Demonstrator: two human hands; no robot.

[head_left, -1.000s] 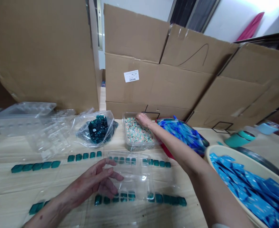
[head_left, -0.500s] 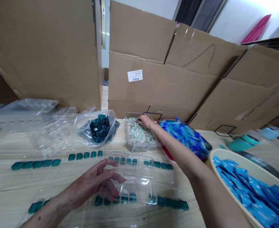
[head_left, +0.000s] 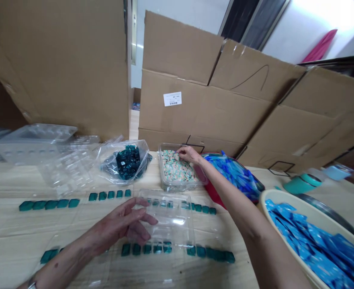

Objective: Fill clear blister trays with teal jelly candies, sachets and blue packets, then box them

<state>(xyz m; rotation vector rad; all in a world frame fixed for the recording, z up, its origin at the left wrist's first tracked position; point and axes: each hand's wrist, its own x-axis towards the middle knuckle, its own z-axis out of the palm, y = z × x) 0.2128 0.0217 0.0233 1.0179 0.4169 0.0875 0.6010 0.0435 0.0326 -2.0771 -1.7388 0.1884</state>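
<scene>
Head view: the right hand (head_left: 189, 153) was at a clear plastic tub (head_left: 161, 176) of patterned chips (head_left: 177, 168), fingers (head_left: 178, 150) narrow, any hold impossible to tell. The left hand (head_left: 119, 222) spread wide at a clear blister tray (head_left: 172, 216) above teal pieces (head_left: 157, 249) on the surface (head_left: 2, 241).

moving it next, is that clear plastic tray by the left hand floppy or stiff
The clear plastic tray looks thin-walled, so it is probably very light for its size. Its moulded ridges likely keep it fairly stiff, though its edges may flex near the left hand.
</scene>
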